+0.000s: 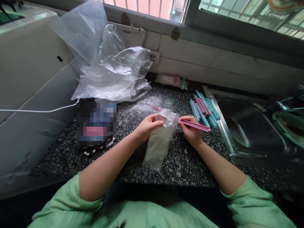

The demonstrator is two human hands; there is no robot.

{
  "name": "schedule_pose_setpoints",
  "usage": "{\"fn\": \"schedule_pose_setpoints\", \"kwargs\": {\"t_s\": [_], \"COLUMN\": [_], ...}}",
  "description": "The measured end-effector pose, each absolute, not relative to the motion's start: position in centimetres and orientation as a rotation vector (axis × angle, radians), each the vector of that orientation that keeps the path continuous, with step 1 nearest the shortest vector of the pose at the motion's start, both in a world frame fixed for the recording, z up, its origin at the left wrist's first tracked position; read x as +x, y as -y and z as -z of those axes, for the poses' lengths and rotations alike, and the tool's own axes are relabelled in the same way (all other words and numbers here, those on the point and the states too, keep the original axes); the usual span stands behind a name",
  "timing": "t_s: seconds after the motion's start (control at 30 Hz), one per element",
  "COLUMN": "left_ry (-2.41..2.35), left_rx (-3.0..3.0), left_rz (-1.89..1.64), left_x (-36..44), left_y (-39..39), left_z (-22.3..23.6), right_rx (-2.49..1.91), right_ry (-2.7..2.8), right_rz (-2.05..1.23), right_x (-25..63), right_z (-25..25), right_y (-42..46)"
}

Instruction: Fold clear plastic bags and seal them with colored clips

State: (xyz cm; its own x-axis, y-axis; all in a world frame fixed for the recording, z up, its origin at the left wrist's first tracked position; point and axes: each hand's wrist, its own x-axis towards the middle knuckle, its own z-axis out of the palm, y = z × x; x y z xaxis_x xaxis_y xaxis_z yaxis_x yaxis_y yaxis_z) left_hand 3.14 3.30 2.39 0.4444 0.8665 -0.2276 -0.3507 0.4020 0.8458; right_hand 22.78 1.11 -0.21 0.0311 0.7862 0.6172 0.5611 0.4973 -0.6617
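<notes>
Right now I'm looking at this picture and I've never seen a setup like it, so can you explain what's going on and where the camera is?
There's no machine here: these are a person's two bare hands, filmed by a camera worn on that person's head, looking forward and down. Over a speckled countertop, the left hand holds a clear plastic bag near its top. The right hand holds a pink bag-sealing strip by the bag's upper right corner. Farther right, a pile of pink and teal strips lies beside a metal sink. At the back left is a heap of clear plastic bags. In front of it, something is hidden by pixelation, so I can't say what it is.
</notes>
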Motion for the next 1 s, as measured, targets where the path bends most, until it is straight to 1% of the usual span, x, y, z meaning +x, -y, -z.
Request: {"fn": "schedule_pose_setpoints", "kwargs": {"t_s": [0.1, 0.27, 0.47, 0.63, 1.0], "left_ry": [-0.739, -0.699, -0.709, -0.729, -0.826], "left_rx": [0.815, 0.844, 0.863, 0.880, 0.848], "left_rz": [-0.825, -0.850, -0.837, -0.882, -0.826], "left_x": [3.14, 3.10, 3.12, 2.89, 2.98], "left_y": [-3.40, -3.57, -3.77, -3.89, -4.20], "left_z": [-2.18, -2.10, -2.06, -2.26, -1.58], "right_rx": [-1.134, -1.098, -1.083, -1.088, -1.172], "right_ry": [1.638, 1.623, 1.704, 1.751, 1.773], "right_rz": [-0.258, -0.288, -0.246, -0.271, -0.343], "right_x": [22.63, 22.79, 22.61, 22.37, 22.46], "right_z": [-0.02, -0.43, -0.51, -0.58, -0.47], "right_y": [-0.81, -0.55, -0.45, -0.25, -0.22]}}
